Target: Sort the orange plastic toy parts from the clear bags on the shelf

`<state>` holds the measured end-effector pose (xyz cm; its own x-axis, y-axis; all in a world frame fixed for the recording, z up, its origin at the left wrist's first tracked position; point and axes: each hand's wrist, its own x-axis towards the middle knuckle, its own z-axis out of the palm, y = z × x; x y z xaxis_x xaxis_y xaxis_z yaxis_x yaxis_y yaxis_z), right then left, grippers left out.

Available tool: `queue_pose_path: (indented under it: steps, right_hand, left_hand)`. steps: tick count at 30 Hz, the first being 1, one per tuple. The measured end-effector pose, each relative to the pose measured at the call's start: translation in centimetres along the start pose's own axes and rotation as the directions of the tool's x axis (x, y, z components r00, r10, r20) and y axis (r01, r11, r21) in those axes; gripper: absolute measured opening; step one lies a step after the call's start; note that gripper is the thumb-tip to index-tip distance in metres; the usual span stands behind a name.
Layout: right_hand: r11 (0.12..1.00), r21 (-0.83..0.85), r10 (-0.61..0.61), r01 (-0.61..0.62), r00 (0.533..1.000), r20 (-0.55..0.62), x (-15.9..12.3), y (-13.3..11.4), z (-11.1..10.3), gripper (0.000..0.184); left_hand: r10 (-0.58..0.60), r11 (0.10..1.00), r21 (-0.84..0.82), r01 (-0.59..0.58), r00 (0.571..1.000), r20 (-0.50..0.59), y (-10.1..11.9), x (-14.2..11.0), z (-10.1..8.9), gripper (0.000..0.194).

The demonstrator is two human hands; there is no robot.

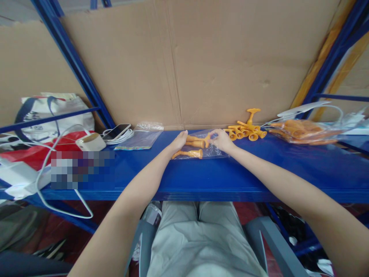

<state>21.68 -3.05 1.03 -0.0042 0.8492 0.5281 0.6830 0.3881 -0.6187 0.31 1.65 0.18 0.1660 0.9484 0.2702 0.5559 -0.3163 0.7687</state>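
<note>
A clear plastic bag (216, 152) lies on the blue shelf with several orange plastic pieces in or on it. They have ridged stems and flared, cup-like ends, and the nearest orange piece (193, 154) lies along the bag's front edge. My left hand (178, 142) is closed at the bag's left end, against the stems; its fingertips are partly hidden. With thumb and fingers pinched, my right hand (221, 141) grips another orange piece (208, 140) over the right part of the bag. Just right of that hand is a pile of loose orange pieces (245, 130).
A filled bag of orange pieces (300, 130) lies on the right of the blue shelf (201, 181). Toward the left are a flat plastic packet (140, 138), a phone (117, 132), a white charger (91, 142) with cables and a cloth bag (57, 115). Cardboard (225, 65) stands behind.
</note>
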Motion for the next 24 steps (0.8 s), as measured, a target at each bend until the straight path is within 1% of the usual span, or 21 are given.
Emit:
queue_pose_path:
  steps: [2,4,7,11,13,15,17,20,22,24]
  right_hand:
    - [0.978,0.143,0.155,-0.149,0.988,-0.025,0.1,0.1,0.3,0.017]
    - [0.925,0.279,0.259,-0.257,0.965,0.031,0.0,0.0,0.4,0.022]
    - [0.836,0.424,0.318,-0.349,0.937,0.145,-0.1,-0.4,0.4,0.029]
    - [0.770,0.493,0.359,-0.404,0.914,0.190,-0.4,-0.7,0.6,0.030]
    - [0.767,0.496,0.356,-0.407,0.913,0.199,-0.5,-0.5,0.6,0.027]
    - [0.787,0.485,0.324,-0.381,0.924,0.201,-0.5,-0.2,0.5,0.021]
    - [0.815,0.468,0.274,-0.342,0.939,0.208,-0.4,0.2,0.5,0.014]
    - [0.813,0.479,0.234,-0.332,0.938,0.255,-0.2,0.8,0.5,0.004]
    - [0.787,0.505,0.216,-0.354,0.925,0.312,-0.1,1.0,0.5,0.010]
    - [0.766,0.528,0.155,-0.367,0.902,0.402,-0.1,1.0,0.4,0.017]
  left_hand:
    - [-0.006,1.000,-0.019,0.006,1.000,-0.016,-0.1,0.2,0.1,0.056]
    - [-0.010,1.000,-0.028,0.010,1.000,-0.029,-0.1,0.2,0.3,0.056]
    - [-0.018,0.999,-0.037,0.017,0.999,-0.038,0.0,0.3,0.4,0.053]
    - [-0.021,0.999,-0.029,0.019,0.997,-0.077,0.4,0.1,0.4,0.048]
    - [-0.018,1.000,0.001,0.019,0.994,-0.105,0.7,0.0,0.3,0.045]
    - [-0.029,0.997,0.060,0.037,0.991,-0.129,1.0,-0.2,0.0,0.040]
    - [-0.034,0.987,0.151,0.055,0.989,-0.141,1.3,-0.4,-0.4,0.031]
    - [0.026,0.944,0.328,0.020,0.991,-0.134,1.8,-0.8,-0.9,0.015]
    - [0.076,0.897,0.441,-0.027,0.993,-0.094,2.0,-0.9,-1.1,0.008]
    - [0.108,0.850,0.520,-0.082,0.994,-0.020,2.1,-1.0,-1.2,0.013]
